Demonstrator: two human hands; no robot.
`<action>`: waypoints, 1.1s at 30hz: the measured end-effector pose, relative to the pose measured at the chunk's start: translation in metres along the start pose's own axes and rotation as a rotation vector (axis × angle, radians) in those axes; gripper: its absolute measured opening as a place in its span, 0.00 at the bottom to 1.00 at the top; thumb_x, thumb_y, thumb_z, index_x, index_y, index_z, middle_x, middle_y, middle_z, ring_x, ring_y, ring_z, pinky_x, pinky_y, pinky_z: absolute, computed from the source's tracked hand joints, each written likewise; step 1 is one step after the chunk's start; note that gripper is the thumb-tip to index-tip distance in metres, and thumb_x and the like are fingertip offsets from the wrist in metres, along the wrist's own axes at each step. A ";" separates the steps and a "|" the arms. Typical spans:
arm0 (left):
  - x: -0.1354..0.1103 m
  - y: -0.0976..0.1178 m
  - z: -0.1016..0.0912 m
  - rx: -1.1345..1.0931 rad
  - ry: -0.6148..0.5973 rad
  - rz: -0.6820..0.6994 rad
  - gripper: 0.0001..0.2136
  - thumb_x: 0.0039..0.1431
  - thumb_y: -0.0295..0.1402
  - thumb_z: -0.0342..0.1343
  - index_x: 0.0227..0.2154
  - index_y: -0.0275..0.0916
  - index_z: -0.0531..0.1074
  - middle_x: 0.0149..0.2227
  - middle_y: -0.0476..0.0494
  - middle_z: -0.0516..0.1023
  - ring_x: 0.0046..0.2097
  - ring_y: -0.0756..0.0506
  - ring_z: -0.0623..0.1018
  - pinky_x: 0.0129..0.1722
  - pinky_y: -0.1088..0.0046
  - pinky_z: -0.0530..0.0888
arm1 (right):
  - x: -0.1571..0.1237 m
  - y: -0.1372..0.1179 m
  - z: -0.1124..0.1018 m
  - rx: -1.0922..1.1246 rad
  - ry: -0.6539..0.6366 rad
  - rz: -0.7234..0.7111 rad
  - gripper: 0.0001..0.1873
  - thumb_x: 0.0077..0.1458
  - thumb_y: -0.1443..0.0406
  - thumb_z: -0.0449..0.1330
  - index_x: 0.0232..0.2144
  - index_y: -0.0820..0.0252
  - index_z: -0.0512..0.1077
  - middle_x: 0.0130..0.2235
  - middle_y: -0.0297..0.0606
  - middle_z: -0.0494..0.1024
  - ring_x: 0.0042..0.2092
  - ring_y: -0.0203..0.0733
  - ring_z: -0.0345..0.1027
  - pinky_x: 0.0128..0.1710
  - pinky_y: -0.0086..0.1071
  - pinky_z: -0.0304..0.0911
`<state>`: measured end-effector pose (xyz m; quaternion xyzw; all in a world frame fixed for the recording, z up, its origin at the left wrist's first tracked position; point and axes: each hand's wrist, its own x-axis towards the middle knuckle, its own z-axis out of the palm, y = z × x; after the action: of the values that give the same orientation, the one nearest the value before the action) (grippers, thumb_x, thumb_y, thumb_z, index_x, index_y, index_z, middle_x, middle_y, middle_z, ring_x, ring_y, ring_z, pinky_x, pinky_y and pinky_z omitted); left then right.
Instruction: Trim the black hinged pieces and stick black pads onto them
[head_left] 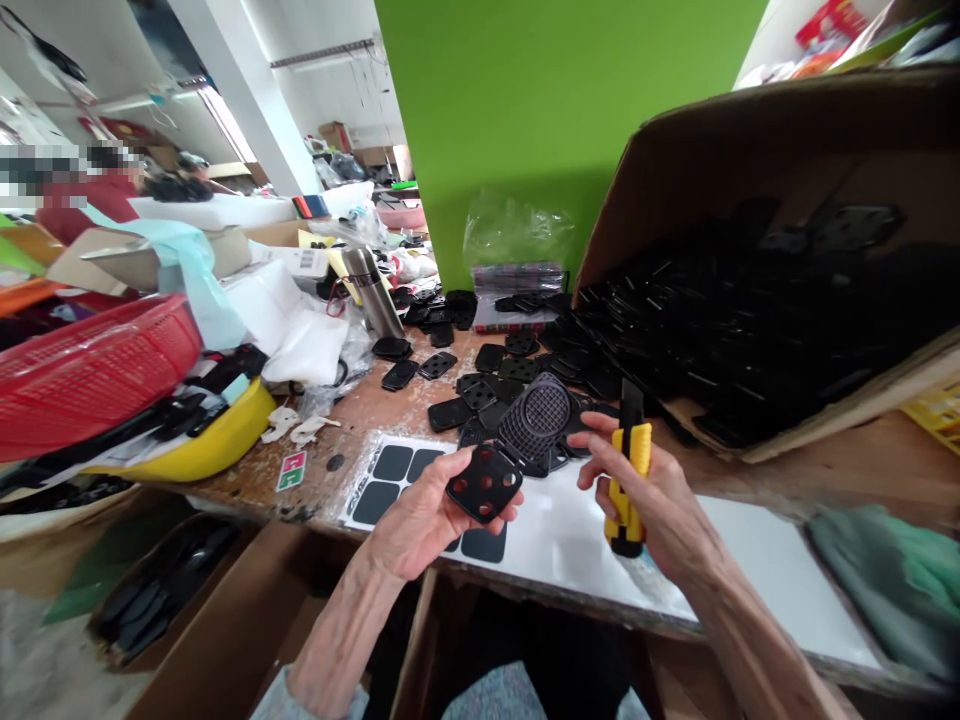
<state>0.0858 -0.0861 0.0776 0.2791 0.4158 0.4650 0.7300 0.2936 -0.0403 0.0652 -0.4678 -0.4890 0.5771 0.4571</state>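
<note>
A black plastic plate with round holes (485,484) lies in my left hand (424,508), thumb on top and fingers beneath. My right hand (651,490) is wrapped around a yellow utility knife (631,482), its dark end pointing up and away from me. Just beyond both hands sits a black grid-patterned piece with an oval (537,415), on a spread of similar black plates (517,368). Under my left hand is a sheet of dark rounded-square stickers (392,463). A white sheet (559,525) covers the table edge between my hands.
A large cardboard box (637,160) full of black parts lies tipped at the right. A steel thermos (373,290) stands at the back. Left are a red basket (97,375) and a yellow basin (202,440). Grey-green cloth (885,560) lies right. A person (82,195) is far left.
</note>
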 end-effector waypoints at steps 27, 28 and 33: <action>-0.032 -0.041 0.000 0.005 0.091 -0.083 0.28 0.56 0.53 0.40 0.35 0.30 0.72 0.26 0.38 0.76 0.25 0.48 0.73 0.24 0.75 0.65 | -0.088 0.038 -0.002 -0.027 0.007 0.063 0.14 0.52 0.57 0.57 0.37 0.56 0.61 0.21 0.30 0.71 0.20 0.32 0.59 0.19 0.25 0.56; -0.032 -0.040 0.001 -0.020 0.098 -0.062 0.25 0.57 0.50 0.42 0.38 0.31 0.71 0.28 0.38 0.77 0.27 0.48 0.73 0.26 0.74 0.66 | -0.089 0.041 -0.004 -0.137 0.001 -0.037 0.11 0.53 0.59 0.56 0.38 0.56 0.64 0.24 0.33 0.73 0.24 0.34 0.64 0.23 0.28 0.61; -0.033 -0.040 0.003 -0.089 0.162 0.031 0.19 0.55 0.27 0.49 0.51 0.38 0.61 0.41 0.39 0.76 0.42 0.46 0.73 0.39 0.73 0.67 | -0.095 0.056 -0.009 -0.555 -0.151 -0.627 0.17 0.53 0.70 0.51 0.45 0.56 0.67 0.51 0.41 0.69 0.52 0.43 0.63 0.49 0.35 0.62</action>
<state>0.0986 -0.1330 0.0588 0.2144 0.4482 0.5152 0.6983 0.3123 -0.1382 0.0174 -0.3580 -0.7766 0.2891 0.4302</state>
